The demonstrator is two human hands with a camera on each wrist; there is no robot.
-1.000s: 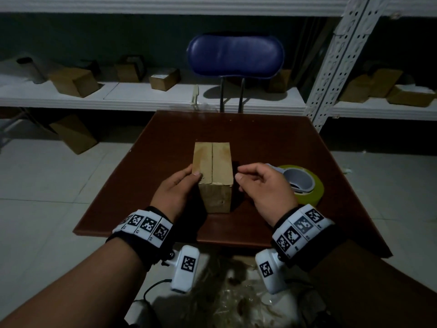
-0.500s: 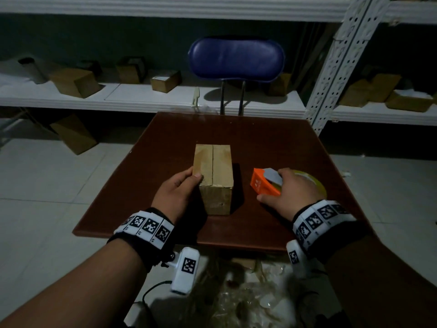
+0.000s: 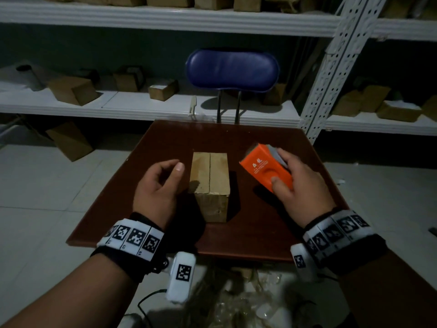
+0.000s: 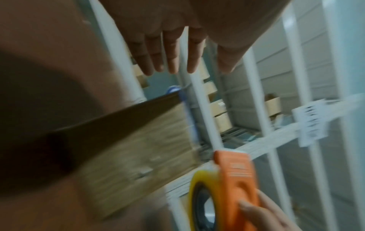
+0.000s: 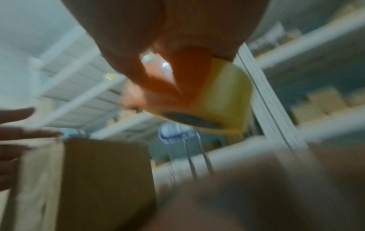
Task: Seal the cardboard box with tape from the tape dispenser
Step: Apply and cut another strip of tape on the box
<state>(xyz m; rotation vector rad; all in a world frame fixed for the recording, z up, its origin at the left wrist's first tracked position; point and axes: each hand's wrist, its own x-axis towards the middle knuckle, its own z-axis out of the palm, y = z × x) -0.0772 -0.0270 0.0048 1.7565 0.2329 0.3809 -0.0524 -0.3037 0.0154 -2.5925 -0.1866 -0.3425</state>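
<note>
A small cardboard box (image 3: 210,178) stands on the brown table (image 3: 165,143), its two top flaps closed along a centre seam. My right hand (image 3: 290,178) grips an orange tape dispenser (image 3: 266,168) with a yellow tape roll (image 4: 197,187), lifted off the table to the right of the box. My left hand (image 3: 160,183) hovers just left of the box (image 4: 138,148), fingers relaxed and apart from it. The dispenser (image 5: 177,75) and roll (image 5: 223,96) are blurred in the right wrist view.
A blue chair (image 3: 233,69) stands behind the table. White metal shelving (image 3: 331,67) with several cardboard boxes runs along the back wall. Another box (image 3: 71,140) lies on the tiled floor at left. Crumpled plastic (image 3: 236,304) sits below the table's near edge.
My right hand took hold of the dispenser and lifted it off the table. My left hand came away from the box's side and rose a little.
</note>
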